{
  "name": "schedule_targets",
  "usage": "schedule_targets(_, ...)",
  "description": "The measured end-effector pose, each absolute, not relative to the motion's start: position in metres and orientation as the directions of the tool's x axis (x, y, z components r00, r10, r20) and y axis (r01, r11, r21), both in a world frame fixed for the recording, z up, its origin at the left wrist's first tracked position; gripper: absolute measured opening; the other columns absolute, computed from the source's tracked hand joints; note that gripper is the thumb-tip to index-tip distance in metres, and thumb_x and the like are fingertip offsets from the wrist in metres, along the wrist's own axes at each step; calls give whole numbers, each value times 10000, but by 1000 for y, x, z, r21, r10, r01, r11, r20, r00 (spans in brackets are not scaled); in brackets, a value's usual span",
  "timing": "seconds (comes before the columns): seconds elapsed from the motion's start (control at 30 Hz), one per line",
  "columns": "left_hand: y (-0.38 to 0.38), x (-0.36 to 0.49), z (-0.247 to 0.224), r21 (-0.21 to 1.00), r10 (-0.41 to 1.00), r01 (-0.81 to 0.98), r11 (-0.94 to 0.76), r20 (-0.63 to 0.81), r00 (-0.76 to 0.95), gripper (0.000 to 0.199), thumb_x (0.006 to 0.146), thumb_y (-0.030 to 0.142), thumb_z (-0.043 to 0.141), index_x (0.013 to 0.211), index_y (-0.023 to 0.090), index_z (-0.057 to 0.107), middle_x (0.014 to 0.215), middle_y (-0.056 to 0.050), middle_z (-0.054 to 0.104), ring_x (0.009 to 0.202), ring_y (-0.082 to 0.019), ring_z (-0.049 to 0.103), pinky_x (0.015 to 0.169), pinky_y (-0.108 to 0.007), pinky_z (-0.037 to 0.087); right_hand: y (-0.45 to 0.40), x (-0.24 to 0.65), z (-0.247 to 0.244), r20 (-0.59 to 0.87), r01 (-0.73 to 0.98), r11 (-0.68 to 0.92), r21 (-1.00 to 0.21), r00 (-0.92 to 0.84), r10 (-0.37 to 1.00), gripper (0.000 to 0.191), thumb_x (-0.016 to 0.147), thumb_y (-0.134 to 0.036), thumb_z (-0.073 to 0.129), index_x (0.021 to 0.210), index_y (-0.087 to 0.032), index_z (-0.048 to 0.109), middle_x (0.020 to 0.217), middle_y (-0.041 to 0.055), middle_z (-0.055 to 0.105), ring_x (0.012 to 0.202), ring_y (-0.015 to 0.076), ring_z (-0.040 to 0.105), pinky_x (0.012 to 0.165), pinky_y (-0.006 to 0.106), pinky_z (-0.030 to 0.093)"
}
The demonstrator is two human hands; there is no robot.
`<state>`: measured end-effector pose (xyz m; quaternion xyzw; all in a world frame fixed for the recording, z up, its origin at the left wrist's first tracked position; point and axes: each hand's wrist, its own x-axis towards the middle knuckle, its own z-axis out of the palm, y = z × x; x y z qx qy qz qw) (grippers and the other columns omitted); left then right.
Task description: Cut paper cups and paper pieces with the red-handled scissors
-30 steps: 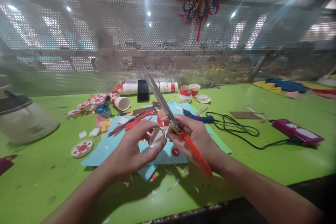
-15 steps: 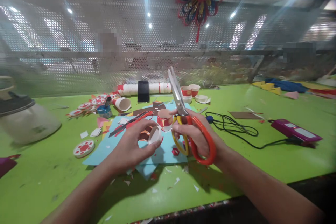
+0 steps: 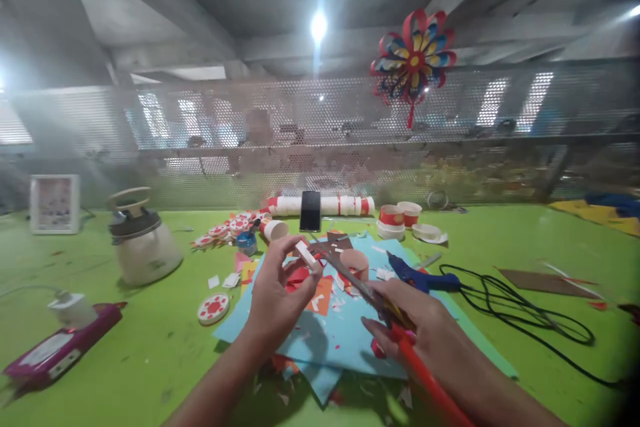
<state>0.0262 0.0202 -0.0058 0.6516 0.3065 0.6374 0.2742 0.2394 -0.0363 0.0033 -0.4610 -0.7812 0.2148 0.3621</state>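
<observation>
My left hand [image 3: 280, 290] pinches a short white piece of a cut paper cup [image 3: 306, 255] between thumb and fingers, its edge turned up. In my right hand [image 3: 425, 320] is a pair of scissors [image 3: 357, 280] with red and yellow handles, the blades pointing up and left toward the white piece. Whether the blades touch it I cannot tell. Behind them a red cut paper cup [image 3: 354, 267] stands on light blue paper [image 3: 345, 347]. Small scraps and an orange paper piece [image 3: 320, 300] lie beneath my hands. To the right rests a blue glue gun [image 3: 420, 277].
A phone [image 3: 311, 211] leans on a white-and-red tube [image 3: 345, 205]. Cut cups [image 3: 391, 221] stand at the back. Left are a blue jar [image 3: 247, 242], a dotted disc [image 3: 213, 308], a large lidded container [image 3: 145, 247] and a purple power strip [image 3: 63, 347]. A black cable [image 3: 520, 307] coils right.
The scissors have swung down from upright, their tips now toward the white cup piece. My left hand has turned the piece edge-up. The view has tilted up and shifted left.
</observation>
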Motion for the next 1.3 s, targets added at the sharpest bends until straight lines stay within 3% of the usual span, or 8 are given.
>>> schedule_targets(0.17,25,21,-9,742,734,101,-662,670,-109,468,772,131,630,1202,222,468,1266,-94,537,1189,-211,539,1003,-372,481,-38,240,-9,491,781,533,-325,-342,801,352,886,-381,560,1194,-212,579,945,105,626,813,274,615,693,462,523)
schedule_targets(0.37,25,20,-10,707,703,224,-671,703,-112,511,800,152,606,1281,211,446,1312,-118,534,1109,-205,600,951,-355,527,-32,246,-14,576,852,519,-67,-392,717,381,890,-297,530,1239,-149,569,857,126,611,708,289,626,573,463,537)
schedule_targets(0.67,29,19,-16,643,658,311,-700,750,-66,539,798,116,579,1317,196,459,1363,-135,509,1175,-239,566,944,-369,540,-38,246,-8,496,893,450,12,-396,773,532,725,-46,525,1248,-133,579,828,103,594,672,249,603,576,399,532)
schedule_targets(1.07,27,20,-17,630,663,366,-685,747,-47,519,818,178,595,1321,181,465,1347,-131,541,1160,-231,588,952,-359,537,-39,249,-6,412,907,420,-7,-381,828,625,696,18,477,1292,-155,546,826,87,566,674,258,587,584,403,492)
schedule_targets(1.3,23,22,-16,638,680,392,-663,732,-41,484,836,228,595,1300,171,468,1258,-140,593,1059,-231,649,914,-366,559,-38,254,-6,444,885,466,9,-421,791,561,769,-2,429,1309,-117,531,840,129,565,687,268,581,596,424,492)
